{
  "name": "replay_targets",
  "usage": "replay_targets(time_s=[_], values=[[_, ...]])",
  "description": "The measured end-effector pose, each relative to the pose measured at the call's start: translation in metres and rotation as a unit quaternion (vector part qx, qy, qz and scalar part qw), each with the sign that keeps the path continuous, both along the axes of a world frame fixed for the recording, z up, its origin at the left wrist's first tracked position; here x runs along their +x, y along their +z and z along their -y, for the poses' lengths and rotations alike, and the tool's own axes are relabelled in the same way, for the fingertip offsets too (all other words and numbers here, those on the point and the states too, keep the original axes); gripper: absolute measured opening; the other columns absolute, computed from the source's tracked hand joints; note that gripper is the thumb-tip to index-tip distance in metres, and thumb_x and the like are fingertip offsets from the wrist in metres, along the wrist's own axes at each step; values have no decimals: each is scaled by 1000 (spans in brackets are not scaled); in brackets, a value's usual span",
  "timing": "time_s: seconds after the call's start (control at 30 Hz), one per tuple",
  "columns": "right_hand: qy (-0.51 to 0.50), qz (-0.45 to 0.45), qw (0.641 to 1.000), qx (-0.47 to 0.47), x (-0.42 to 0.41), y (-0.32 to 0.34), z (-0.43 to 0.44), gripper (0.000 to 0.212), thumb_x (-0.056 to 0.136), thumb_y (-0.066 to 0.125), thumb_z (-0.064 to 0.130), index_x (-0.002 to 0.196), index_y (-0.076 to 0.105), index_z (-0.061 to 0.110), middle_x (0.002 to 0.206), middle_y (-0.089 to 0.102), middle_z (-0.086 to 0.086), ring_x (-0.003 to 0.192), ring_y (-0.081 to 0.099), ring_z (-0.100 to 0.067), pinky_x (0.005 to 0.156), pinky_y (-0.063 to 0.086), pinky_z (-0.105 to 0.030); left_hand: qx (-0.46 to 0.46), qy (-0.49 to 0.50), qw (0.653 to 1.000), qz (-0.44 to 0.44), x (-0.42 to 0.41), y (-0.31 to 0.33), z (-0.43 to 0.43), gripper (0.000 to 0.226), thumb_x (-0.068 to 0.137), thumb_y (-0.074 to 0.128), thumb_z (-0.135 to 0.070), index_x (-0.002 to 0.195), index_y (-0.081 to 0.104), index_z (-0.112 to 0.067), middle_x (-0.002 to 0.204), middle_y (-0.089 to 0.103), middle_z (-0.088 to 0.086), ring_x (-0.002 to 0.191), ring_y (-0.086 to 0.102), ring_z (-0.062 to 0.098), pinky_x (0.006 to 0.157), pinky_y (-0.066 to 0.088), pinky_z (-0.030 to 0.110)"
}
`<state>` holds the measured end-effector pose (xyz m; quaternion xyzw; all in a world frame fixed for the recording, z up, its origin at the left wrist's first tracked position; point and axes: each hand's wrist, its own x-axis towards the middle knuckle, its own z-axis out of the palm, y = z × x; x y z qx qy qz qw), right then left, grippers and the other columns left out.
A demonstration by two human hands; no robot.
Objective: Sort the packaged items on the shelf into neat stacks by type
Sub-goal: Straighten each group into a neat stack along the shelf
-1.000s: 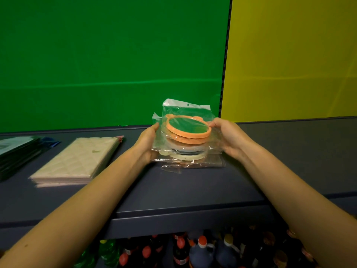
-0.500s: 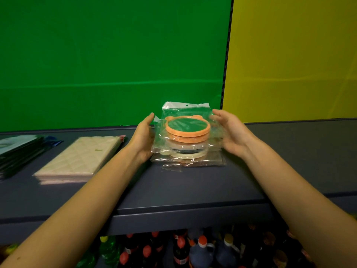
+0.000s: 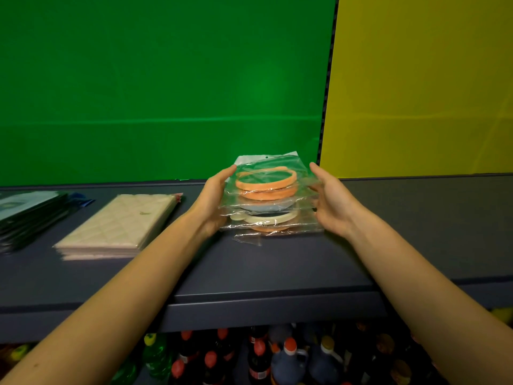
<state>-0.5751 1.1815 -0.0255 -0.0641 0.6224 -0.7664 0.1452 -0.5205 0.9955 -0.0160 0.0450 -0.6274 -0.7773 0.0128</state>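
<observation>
A stack of clear-bagged rings point(image 3: 268, 201), orange on top with pale and white ones beneath, rests on the dark shelf point(image 3: 249, 268) near the middle back. My left hand point(image 3: 215, 201) lies flat against the stack's left side, fingers straight, thumb by the top bag's edge. My right hand point(image 3: 331, 198) stands against the right side with its fingers spread, touching the bag edges. Neither hand curls around a package. To the left sit a stack of cream quilted packs point(image 3: 122, 223) and a stack of dark flat packs point(image 3: 27, 212).
Green and yellow panels rise behind the shelf. Below the shelf's front lip stand several bottles with red and orange caps point(image 3: 277, 357). The shelf's right part is bare grey surface point(image 3: 430, 218).
Both hands loosened from gripping the ring stack to flat, open palms at its sides. The view has moved closer; the stack stays on the shelf.
</observation>
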Motion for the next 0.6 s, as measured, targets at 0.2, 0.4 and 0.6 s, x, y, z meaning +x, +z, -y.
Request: replay_targets(time_s=[0.2, 0.4, 0.6], values=[[33, 11, 999, -33, 5, -1, 1, 41, 98, 33, 45, 93, 65, 19, 90, 67, -4, 83, 63, -20, 65, 50, -33, -42, 6, 999, -3, 6, 2, -2, 27, 93, 45, -36, 86, 65, -20, 58, 72, -1, 49, 68, 12, 62, 50, 27], [48, 16, 998, -34, 6, -2, 8, 44, 97, 33, 45, 85, 65, 17, 94, 67, -8, 84, 62, -23, 76, 48, -36, -63, 16, 998, -11, 13, 5, -1, 28, 94, 44, -37, 80, 62, -20, 50, 69, -5, 45, 66, 8, 45, 50, 16], [23, 13, 999, -34, 6, -1, 8, 35, 95, 40, 41, 99, 65, 17, 111, 64, -10, 103, 60, -28, 86, 50, -40, -60, 13, 998, -12, 17, 9, -1, 33, 95, 41, -38, 78, 63, -20, 51, 70, -5, 44, 66, 6, 57, 45, 25]])
